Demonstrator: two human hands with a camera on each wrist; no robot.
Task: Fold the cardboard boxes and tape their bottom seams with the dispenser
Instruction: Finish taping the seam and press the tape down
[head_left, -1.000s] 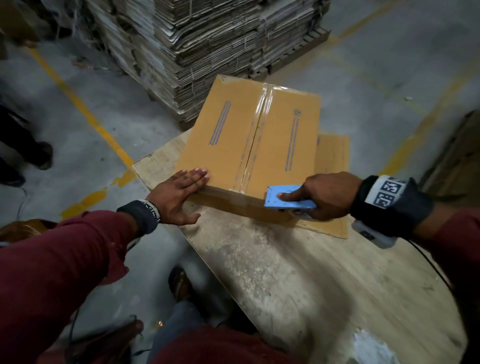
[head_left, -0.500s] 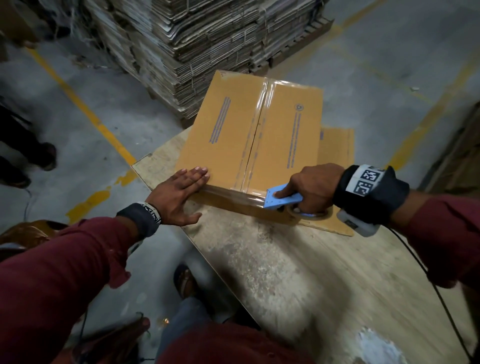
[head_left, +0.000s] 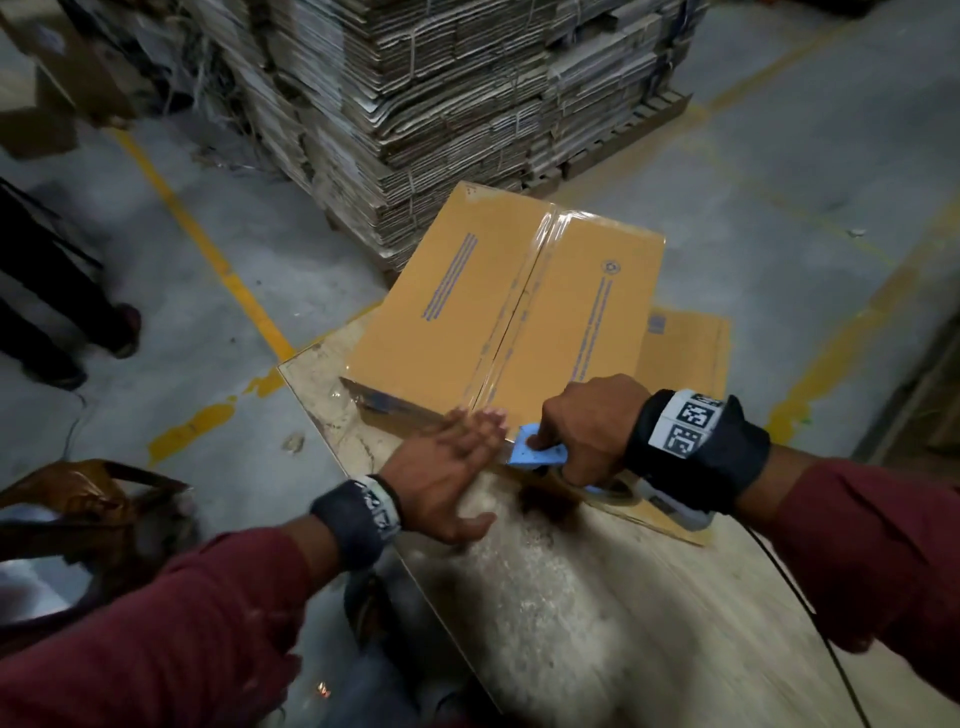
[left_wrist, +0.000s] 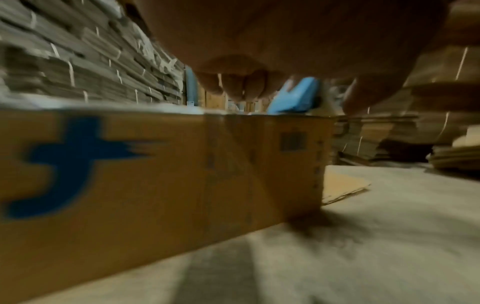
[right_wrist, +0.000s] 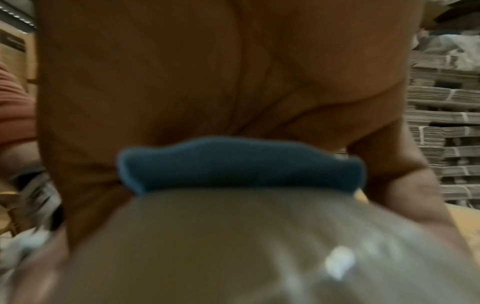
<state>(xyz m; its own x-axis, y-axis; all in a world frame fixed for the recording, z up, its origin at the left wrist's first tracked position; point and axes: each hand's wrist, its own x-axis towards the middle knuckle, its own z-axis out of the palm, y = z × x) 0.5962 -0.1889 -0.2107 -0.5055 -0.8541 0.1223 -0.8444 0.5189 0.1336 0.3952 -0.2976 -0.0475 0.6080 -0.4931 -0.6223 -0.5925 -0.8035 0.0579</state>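
Since half a second ago the left hand (head_left: 447, 467) has slid right along the near edge of the box (head_left: 509, 312), from the near-left corner to the middle seam, and it now lies just beside the tape dispenser (head_left: 537, 452). Its grip is open: the fingers are straight and lie flat over the near top edge of the box, on the clear tape (head_left: 524, 306) that runs along the seam from far to near.

At the far left, another person's legs and shoes (head_left: 67, 322) stand on the grey floor (head_left: 218, 322), beside a yellow line (head_left: 208, 254). Behind the box, a tall stack of flat cardboard (head_left: 441, 104) sits on a pallet (head_left: 623, 140).

The box sits closed on the far-left corner of the worn surface (head_left: 571, 613), on top of a flat sheet of cardboard (head_left: 685, 348) that shows at its right. The left wrist view shows its near side with a blue mark (left_wrist: 75, 162) and the tape reaching down that side.

On the right, the right hand (head_left: 592, 426) has its grip closed around the blue dispenser, holding it at the near edge of the box, at the seam. The right wrist view shows the roll of tape (right_wrist: 259, 246) up close and blurred.
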